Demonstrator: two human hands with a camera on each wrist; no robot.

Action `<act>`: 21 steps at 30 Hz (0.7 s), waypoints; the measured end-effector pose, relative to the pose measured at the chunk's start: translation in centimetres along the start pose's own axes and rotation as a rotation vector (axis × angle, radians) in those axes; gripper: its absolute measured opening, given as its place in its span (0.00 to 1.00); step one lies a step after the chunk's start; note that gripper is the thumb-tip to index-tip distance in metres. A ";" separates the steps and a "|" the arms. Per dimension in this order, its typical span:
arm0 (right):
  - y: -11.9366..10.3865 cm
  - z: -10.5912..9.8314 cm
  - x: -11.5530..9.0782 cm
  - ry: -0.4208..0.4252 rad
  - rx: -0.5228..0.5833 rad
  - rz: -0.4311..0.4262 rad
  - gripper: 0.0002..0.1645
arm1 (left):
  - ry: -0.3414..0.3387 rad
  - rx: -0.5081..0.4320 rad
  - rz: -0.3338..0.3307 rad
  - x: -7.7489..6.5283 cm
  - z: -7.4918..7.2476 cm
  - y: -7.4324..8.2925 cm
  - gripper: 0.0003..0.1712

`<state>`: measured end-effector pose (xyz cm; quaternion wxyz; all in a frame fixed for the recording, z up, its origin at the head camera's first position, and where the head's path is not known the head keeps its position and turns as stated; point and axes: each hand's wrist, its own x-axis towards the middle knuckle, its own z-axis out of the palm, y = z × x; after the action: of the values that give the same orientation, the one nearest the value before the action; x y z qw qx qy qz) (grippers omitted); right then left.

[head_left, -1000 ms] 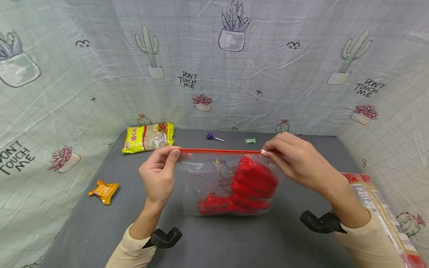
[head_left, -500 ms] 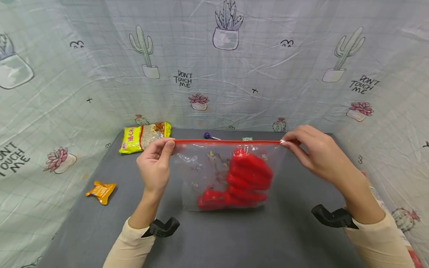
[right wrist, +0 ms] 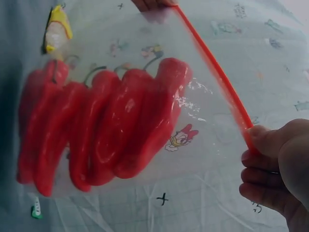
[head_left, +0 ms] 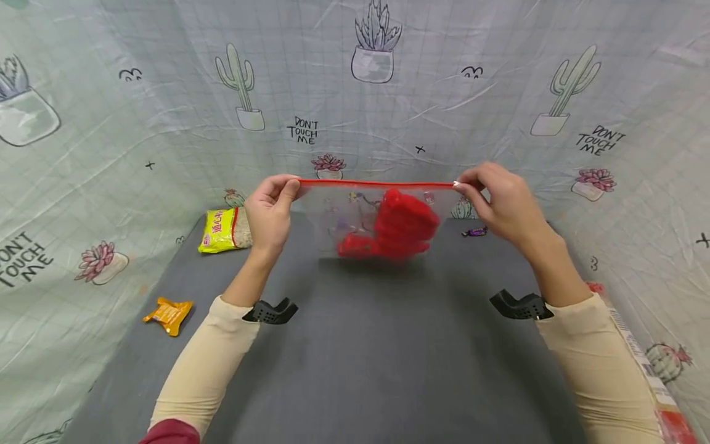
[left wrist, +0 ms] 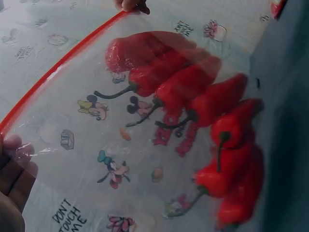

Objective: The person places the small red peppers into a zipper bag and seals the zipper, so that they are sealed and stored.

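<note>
A clear zip bag [head_left: 327, 203] with a red zip strip and printed cartoon characters hangs over the far part of the grey table. Several red chili peppers [head_left: 407, 225] lie inside; their green stems [left wrist: 113, 93] show in the left wrist view. My left hand [head_left: 270, 209] pinches the strip's left end between thumb and forefinger. At the right end, my right hand [head_left: 501, 200] pinches a small white slider [head_left: 456, 184]. The strip is stretched straight between both hands, and the bag's lower edge is blurred.
A yellow food packet [head_left: 222, 231] lies at the back left, partly behind my left hand. An orange wrapped snack [head_left: 169, 316] sits nearer on the left, a purple wrapped candy [head_left: 474, 232] at the back right. Along the right edge runs a long packet [head_left: 629, 339]. Patterned cloth [head_left: 421, 111] surrounds the table.
My right hand has slid the white slider rightward along the strip to its end. Both hands have since lifted the bag upward and away over the table, and a purple candy now shows.
</note>
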<state>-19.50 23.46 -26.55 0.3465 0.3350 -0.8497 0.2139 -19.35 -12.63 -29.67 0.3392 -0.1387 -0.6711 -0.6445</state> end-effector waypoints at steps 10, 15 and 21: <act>-0.5 0.7 -5.3 -0.244 0.184 -0.088 0.13 | -0.274 0.283 0.287 -5.8 -4.2 -2.5 0.08; -2.0 0.8 -8.6 -0.425 0.318 -0.070 0.11 | -0.460 0.322 0.489 -9.3 -7.0 -4.1 0.14; -3.5 2.8 -12.8 -0.658 0.462 0.001 0.06 | -0.673 0.324 0.582 -13.4 -9.6 -5.7 0.07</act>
<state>-11.32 24.80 -37.31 -0.0285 0.4543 -0.8450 0.2807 -10.46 -19.18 -43.09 0.2865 -0.4675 -0.7689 -0.3288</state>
